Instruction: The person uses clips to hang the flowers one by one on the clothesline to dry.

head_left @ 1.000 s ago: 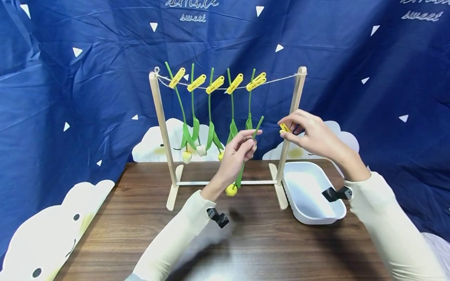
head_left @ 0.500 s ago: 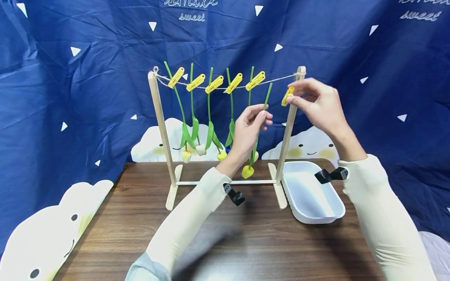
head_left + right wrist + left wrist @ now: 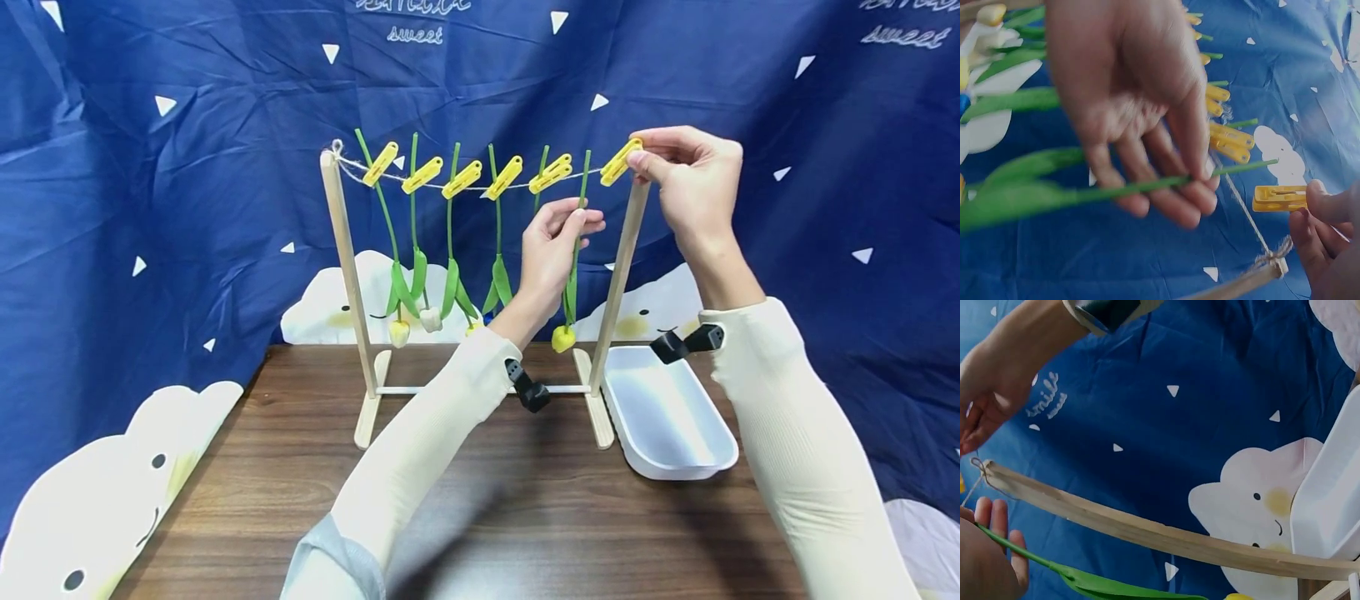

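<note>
My left hand (image 3: 553, 254) pinches the green stem of an upside-down yellow tulip (image 3: 563, 338), its stem end sticking up past the string (image 3: 517, 187). In the right wrist view that stem (image 3: 1116, 189) runs between thumb and fingers. Beside the right post's top, my right hand (image 3: 693, 179) pinches a yellow clothespin (image 3: 621, 162) by one end; its other end points down-left at the string. To the left, several tulips hang head down from the string, each under a yellow clothespin (image 3: 380, 164). The left forearm and hand hide some of their blooms.
A wooden frame with a right post (image 3: 621, 258) and a left post (image 3: 347, 275) carries the string above the brown table (image 3: 247, 500). A white plastic basin (image 3: 667, 408) stands against its right foot. Behind hangs a blue cloth (image 3: 187, 208) with cloud prints.
My left hand has raised the tulip up and to the right, bringing its stem to string height. My right hand has lifted the clothespin from below the string up beside the right post.
</note>
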Tool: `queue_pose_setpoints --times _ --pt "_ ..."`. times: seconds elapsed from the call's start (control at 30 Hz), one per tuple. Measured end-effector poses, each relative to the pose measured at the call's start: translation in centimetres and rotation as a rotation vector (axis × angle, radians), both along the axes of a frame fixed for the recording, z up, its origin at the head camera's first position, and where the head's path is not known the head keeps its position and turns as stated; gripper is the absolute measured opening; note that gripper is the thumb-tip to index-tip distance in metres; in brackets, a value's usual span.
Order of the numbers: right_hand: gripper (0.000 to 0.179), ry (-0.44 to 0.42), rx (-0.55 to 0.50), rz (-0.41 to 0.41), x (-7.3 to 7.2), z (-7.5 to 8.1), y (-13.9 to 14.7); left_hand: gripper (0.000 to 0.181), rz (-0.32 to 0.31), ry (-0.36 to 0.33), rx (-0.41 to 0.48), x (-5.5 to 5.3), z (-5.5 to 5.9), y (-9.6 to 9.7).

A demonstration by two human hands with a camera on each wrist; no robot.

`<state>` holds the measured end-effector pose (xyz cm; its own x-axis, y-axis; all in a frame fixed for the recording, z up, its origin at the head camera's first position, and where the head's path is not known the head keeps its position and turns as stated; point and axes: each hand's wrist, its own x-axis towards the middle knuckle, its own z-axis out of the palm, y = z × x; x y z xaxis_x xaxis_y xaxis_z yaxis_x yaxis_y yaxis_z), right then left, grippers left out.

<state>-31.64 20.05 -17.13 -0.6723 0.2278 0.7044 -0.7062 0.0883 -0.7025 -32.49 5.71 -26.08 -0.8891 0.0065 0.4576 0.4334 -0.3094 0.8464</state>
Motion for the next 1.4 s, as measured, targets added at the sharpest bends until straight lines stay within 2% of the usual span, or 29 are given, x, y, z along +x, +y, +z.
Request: queue_pose_setpoints --times 0.1,0.17,0.33,0.57,0.7,0.83,1.03,1.2,1.4 --pt "0.016 -0.019 -0.105 0.078 -0.2 0.4 -0.3 0.024 0.006 -0.017 -0.008 -0.3 0.3 0.2" --pt "0.015 -0.034 -0.128 0.085 -0.4 0.6 -0.5 0.026 0.011 -0.017 -0.011 -0.6 0.3 0.3" --pt "0.014 -0.080 -0.142 0.093 -0.9 0.9 -1.0 0.028 0.008 -0.021 -0.004 -1.1 0.6 0.5" --pt "0.012 -0.195 -0.153 0.132 -1.1 0.8 -1.0 0.031 0.017 -0.031 0.011 -1.3 1.3 1.0" --pt "0.011 -0.234 -0.150 0.121 -1.2 0.6 -0.9 0.030 0.022 -0.072 0.042 -1.3 1.5 1.1" --pt "0.012 -0.251 -0.130 0.118 -1.4 0.5 -0.8 0.028 0.023 -0.125 0.061 -1.3 1.7 1.1" --pt "0.014 -0.279 -0.098 0.141 -1.3 0.6 -0.8 0.028 0.018 -0.158 0.090 -1.6 1.9 1.1" --pt "0.019 -0.307 -0.044 0.157 -1.0 0.6 -0.7 0.028 0.004 -0.156 0.088 -1.7 1.9 1.0" --pt "0.031 -0.304 0.091 0.128 -0.7 0.3 -0.4 0.028 0.005 -0.151 0.073 -1.7 1.7 0.8"
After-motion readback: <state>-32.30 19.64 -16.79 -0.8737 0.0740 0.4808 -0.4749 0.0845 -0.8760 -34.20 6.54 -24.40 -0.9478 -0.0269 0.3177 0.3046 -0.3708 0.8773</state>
